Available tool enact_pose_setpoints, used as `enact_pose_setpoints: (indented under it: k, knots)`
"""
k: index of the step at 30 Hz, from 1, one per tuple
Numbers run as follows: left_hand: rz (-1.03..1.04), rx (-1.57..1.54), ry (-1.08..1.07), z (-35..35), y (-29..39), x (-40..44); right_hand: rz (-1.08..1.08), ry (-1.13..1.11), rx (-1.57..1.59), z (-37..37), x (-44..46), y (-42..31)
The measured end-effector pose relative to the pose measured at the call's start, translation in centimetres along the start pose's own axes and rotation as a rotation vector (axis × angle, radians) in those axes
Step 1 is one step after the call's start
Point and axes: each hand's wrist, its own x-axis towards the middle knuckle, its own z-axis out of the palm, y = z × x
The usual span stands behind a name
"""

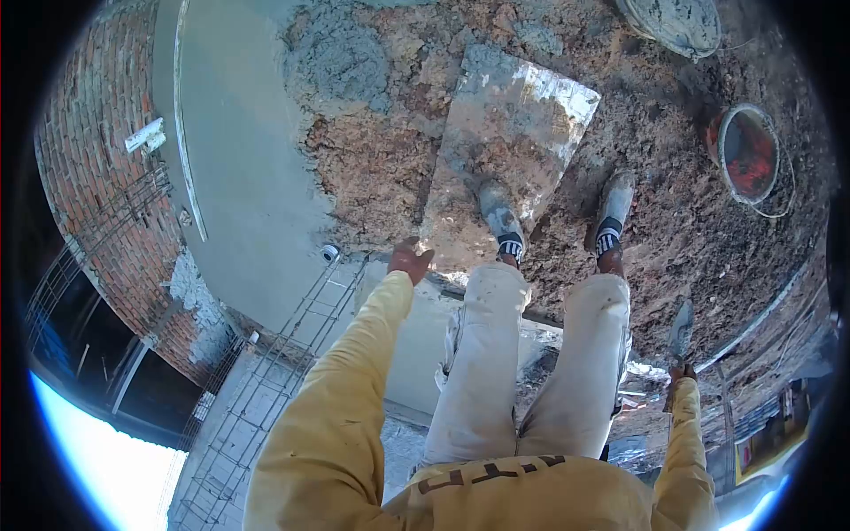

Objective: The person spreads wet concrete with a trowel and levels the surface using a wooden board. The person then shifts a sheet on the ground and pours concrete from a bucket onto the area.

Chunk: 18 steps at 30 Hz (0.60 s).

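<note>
My right hand (682,373), low on the right, is wrapped round the handle of a trowel (680,327). The trowel's grey blade points away from me over the soil. My left hand (411,260) hangs in front of my left knee, its thumb and fingers apart, with nothing seen in it. It appears beside the near left corner of a mortar-smeared board (496,133); I cannot tell whether they touch. My left foot (501,217) is on that board, and my right foot (613,208) is on the rough soil.
Smooth wet mortar (239,115) covers the left floor, with a long straight strip (181,115) on it. A mortar heap (336,62) lies ahead. A bucket (749,155) and a mortar-caked round container (677,22) stand right. A rebar cage (274,363) and brick wall (106,177) are left.
</note>
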Motion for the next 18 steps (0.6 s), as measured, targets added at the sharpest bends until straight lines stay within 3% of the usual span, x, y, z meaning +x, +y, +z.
enact_pose_setpoints:
  k: [1, 4, 6, 7, 8, 9, 11, 12, 13, 16, 18]
  knots:
    - [-0.184, 0.081, 0.014, -1.4, -5.8, -1.6, -0.042, 0.019, 0.017, -1.7, -1.0, -1.2]
    - [-0.455, 0.161, 0.077, -5.6, -17.8, -10.1, -0.097, 0.071, 0.001, -7.4, -4.0, -7.1]
    - [-0.570, 0.080, 0.115, -5.1, -24.2, -16.5, -0.104, 0.084, -0.115, -10.3, -3.4, -10.1]
    - [-0.658, 0.055, 0.120, -4.8, -24.2, -19.9, -0.107, 0.091, -0.173, -11.4, -2.9, -11.4]
    - [-0.700, -0.011, 0.164, -0.5, -30.9, -22.4, -0.173, 0.087, -0.051, -12.2, -2.4, -12.7]
    - [-0.711, 0.092, 0.049, 0.1, -28.9, -25.4, -0.219, 0.079, -0.047, -12.4, -0.6, -13.1]
    - [-0.873, -0.118, 0.094, 4.6, -25.4, -31.3, -0.327, 0.074, -0.033, -12.5, 7.2, -12.9]
    - [-0.847, -0.314, 0.101, 7.1, -23.0, -33.8, -0.283, 0.011, 0.025, -14.6, 4.6, -16.7]
    - [-0.868, -0.299, 0.048, 10.8, -21.9, -35.7, -0.311, -0.100, 0.080, -15.5, 6.2, -17.9]
    - [-0.851, -0.400, -0.108, 21.7, -16.3, -40.3, -0.378, 0.045, -0.231, -17.0, 11.1, -20.1]
    - [-0.818, -0.271, -0.245, 25.6, -9.7, -41.3, -0.421, -0.023, -0.201, -19.5, 12.8, -20.4]
